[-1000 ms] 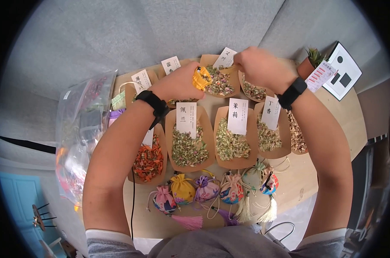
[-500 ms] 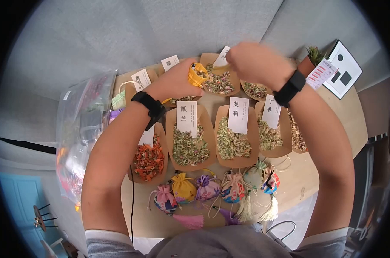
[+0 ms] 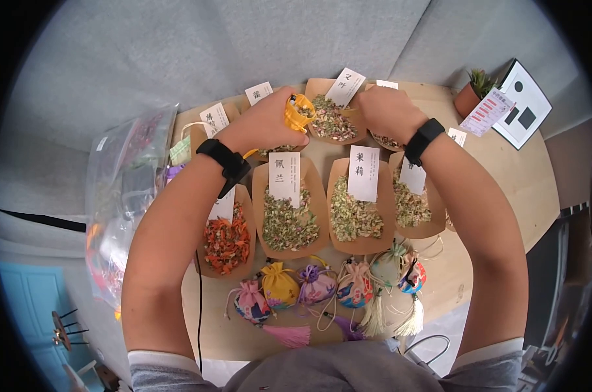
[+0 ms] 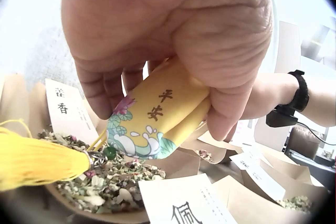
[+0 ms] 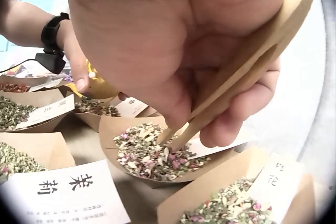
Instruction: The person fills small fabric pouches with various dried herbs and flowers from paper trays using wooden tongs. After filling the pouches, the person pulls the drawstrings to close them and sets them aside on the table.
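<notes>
My left hand (image 3: 263, 123) grips a yellow drawstring pouch (image 4: 163, 111), its gathered mouth turned up and open in the head view. Printed waves, a flower and two characters show on its side, and a yellow tassel (image 4: 47, 167) hangs from it. Below this hand lies a paper tray of mixed dried herbs (image 4: 113, 187). In my right hand (image 3: 390, 112) is a pair of wooden tongs (image 5: 231, 85), pinched between thumb and fingers. The tong tips reach into dried petals and leaves (image 5: 149, 153) in a back-row paper tray (image 5: 113, 134).
More herb trays with name cards fill the table, including one of orange petals (image 3: 227, 245). Several finished pouches (image 3: 315, 284) with tassels line the front. A clear plastic bag (image 3: 123, 196) lies left; a potted plant (image 3: 475, 91) and framed board (image 3: 521, 104) stand back right.
My right hand has come down to the back-row tray, uncovering its name card after moving left and up beside the pouch. My left hand has shifted slightly left with the yellow pouch.
</notes>
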`<state>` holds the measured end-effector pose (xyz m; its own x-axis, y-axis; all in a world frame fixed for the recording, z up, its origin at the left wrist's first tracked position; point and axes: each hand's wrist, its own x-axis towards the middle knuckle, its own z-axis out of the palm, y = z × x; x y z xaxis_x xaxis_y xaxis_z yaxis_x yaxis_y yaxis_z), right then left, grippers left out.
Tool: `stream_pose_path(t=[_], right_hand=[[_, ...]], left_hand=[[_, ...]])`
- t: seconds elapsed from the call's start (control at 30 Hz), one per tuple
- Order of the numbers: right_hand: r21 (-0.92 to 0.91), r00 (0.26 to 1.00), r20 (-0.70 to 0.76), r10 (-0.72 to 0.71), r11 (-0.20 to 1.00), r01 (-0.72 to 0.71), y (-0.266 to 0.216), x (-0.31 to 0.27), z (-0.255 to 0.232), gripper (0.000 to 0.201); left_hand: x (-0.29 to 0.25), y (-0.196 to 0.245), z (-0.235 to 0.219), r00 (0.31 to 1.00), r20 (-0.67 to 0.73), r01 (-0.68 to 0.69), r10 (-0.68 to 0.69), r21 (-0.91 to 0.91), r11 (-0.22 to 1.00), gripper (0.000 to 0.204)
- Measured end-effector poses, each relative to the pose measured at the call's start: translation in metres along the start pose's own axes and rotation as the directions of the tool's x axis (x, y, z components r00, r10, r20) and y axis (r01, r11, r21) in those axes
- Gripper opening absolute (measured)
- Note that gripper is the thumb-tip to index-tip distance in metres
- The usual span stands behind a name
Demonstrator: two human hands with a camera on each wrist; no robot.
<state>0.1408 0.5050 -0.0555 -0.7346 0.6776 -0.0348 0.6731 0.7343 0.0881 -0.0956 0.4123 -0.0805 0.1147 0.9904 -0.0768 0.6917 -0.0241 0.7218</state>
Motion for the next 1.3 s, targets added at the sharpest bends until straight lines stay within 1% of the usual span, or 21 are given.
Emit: stream_pose_path(t=[0.07, 0.13, 0.17, 0.23, 0.27, 0.3, 0.33, 0.37, 0.43, 0.47, 0.53, 0.6, 0.73, 0.83, 0.9, 1.07, 1.13, 1.17, 1.23, 1.3], right_hand=[[0.012, 1.0, 0.006, 0.002, 1.0, -0.003, 0.005, 0.005, 0.007, 0.019], [0.081, 0.995, 0.1, -0.03, 0.996, 0.022, 0.009, 0.015, 0.019, 0.022], [0.083, 0.994, 0.101, -0.033, 0.996, 0.025, 0.009, 0.017, 0.021, 0.022], [0.169, 0.992, 0.108, -0.068, 0.984, 0.05, 0.011, 0.018, 0.024, 0.022], [0.169, 0.992, 0.108, -0.068, 0.984, 0.049, 0.01, 0.017, 0.022, 0.022], [0.206, 0.989, 0.096, -0.111, 0.974, 0.09, 0.009, 0.016, 0.02, 0.021], [0.242, 0.985, 0.082, -0.154, 0.961, 0.13, 0.009, 0.014, 0.018, 0.021], [0.242, 0.985, 0.083, -0.153, 0.962, 0.129, 0.008, 0.012, 0.019, 0.021], [0.208, 0.98, 0.021, -0.196, 0.96, 0.188, 0.005, 0.009, 0.023, 0.018], [0.208, 0.98, 0.022, -0.196, 0.96, 0.187, 0.003, 0.007, 0.023, 0.018], [0.09, 0.976, 0.001, -0.216, 0.972, 0.215, -0.002, 0.005, 0.023, 0.016], [0.055, 0.981, -0.007, -0.196, 0.979, 0.196, -0.009, 0.003, 0.021, 0.014], [-0.02, 0.987, -0.012, -0.16, 0.987, 0.16, -0.016, 0.005, 0.024, 0.014], [-0.047, 0.988, -0.024, -0.152, 0.988, 0.15, -0.016, 0.006, 0.029, 0.015], [-0.032, 0.989, -0.041, -0.141, 0.99, 0.139, -0.016, 0.003, 0.026, 0.015], [-0.018, 0.993, -0.05, -0.108, 0.994, 0.108, -0.006, -0.006, 0.002, 0.017], [-0.031, 0.985, -0.099, -0.143, 0.99, 0.14, 0.001, -0.009, -0.01, 0.017], [-0.035, 0.985, -0.099, -0.144, 0.989, 0.141, 0.005, -0.008, -0.015, 0.017], [0.003, 0.971, -0.196, -0.136, 0.99, 0.14, 0.011, -0.006, -0.024, 0.011], [-0.019, 0.963, -0.216, -0.161, 0.987, 0.16, 0.007, -0.004, -0.042, 0.011]], left_hand=[[0.002, -0.001, 0.001, 1.0, 0.007, -0.009, 0.009, -0.003, 1.0, 0.082], [0.002, -0.002, 0.002, 1.0, 0.013, -0.011, 0.011, -0.007, 1.0, 0.083], [0.001, 0.002, 0.0, 1.0, 0.03, 0.003, -0.002, -0.022, 1.0, 0.083], [0.0, 0.001, 0.0, 0.999, 0.047, 0.018, -0.017, -0.036, 0.999, 0.083], [0.001, -0.001, 0.001, 1.0, 0.018, -0.02, 0.021, -0.039, 0.999, 0.08], [0.002, -0.003, 0.002, 0.998, -0.011, -0.06, 0.059, -0.04, 0.997, 0.077], [0.002, -0.005, 0.002, 0.998, -0.011, -0.061, 0.06, -0.041, 0.997, 0.077], [0.001, -0.003, 0.002, 0.999, -0.01, -0.051, 0.051, -0.045, 0.998, 0.077], [0.0, -0.001, 0.001, 0.999, -0.01, -0.042, 0.041, -0.05, 0.998, 0.077], [0.0, 0.0, 0.001, 0.999, -0.011, -0.039, 0.039, -0.046, 0.998, 0.077], [0.001, 0.001, 0.001, 0.999, -0.012, -0.037, 0.036, -0.042, 0.998, 0.077], [0.002, 0.002, 0.0, 0.999, 0.033, -0.005, 0.005, -0.016, 1.0, 0.081], [0.002, 0.003, 0.002, 0.999, 0.03, -0.012, 0.012, -0.011, 1.0, 0.077], [0.001, 0.004, 0.003, 0.999, 0.03, -0.009, 0.01, -0.029, 1.0, 0.074], [0.001, 0.005, 0.002, 0.999, 0.051, -0.009, 0.011, -0.032, 0.999, 0.072], [0.005, 0.001, 0.006, 0.999, 0.033, -0.03, 0.031, -0.023, 0.999, 0.073], [0.005, 0.002, 0.006, 0.999, 0.028, -0.043, 0.043, -0.026, 0.999, 0.073], [0.006, 0.002, 0.005, 0.999, 0.03, -0.037, 0.038, -0.026, 0.999, 0.074], [0.005, 0.003, 0.005, 0.999, 0.03, -0.032, 0.032, -0.026, 0.999, 0.074], [0.005, 0.005, 0.004, 0.999, 0.038, -0.034, 0.035, -0.041, 0.999, 0.074]])
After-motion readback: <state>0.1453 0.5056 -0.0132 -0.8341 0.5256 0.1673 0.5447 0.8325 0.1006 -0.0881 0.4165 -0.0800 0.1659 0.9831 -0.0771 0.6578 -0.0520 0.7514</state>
